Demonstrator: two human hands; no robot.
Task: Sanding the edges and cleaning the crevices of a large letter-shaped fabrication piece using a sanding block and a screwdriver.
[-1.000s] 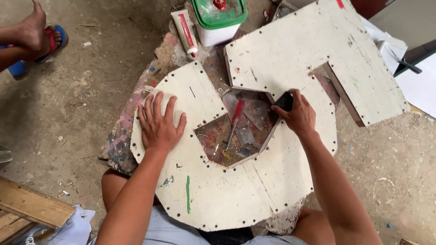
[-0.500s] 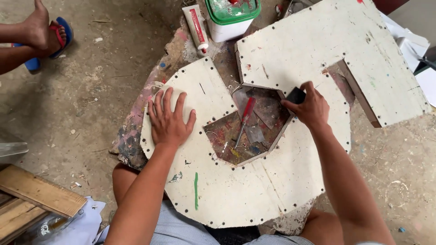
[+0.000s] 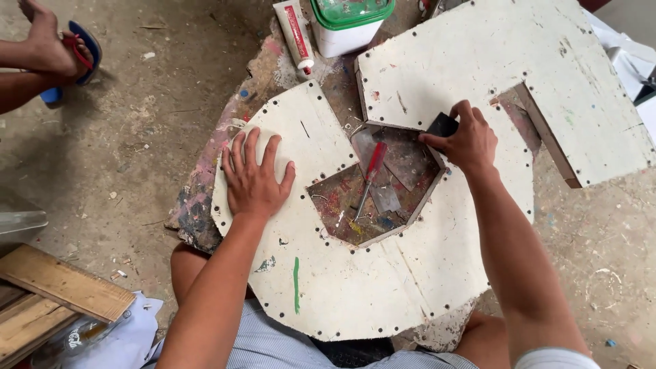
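White board (image 3: 355, 287): left hand (image 3: 254, 179) flat, grip spread; right hand (image 3: 466, 142) grip clamped on black block (image 3: 443, 125); screwdriver (image 3: 370, 174) in cutout

Workshop: dirt floor (image 3: 137, 137), paint-stained slab (image 3: 205, 198)

Both arms are bare from wrist to above the elbow, with no watch, ring or glove on the left hand (image 3: 254, 179) or the right hand (image 3: 463, 142). A pale sleeve edge shows at the right upper arm. The shorts (image 3: 273, 345) are light blue-grey with fine stripes. Both knees are bare.
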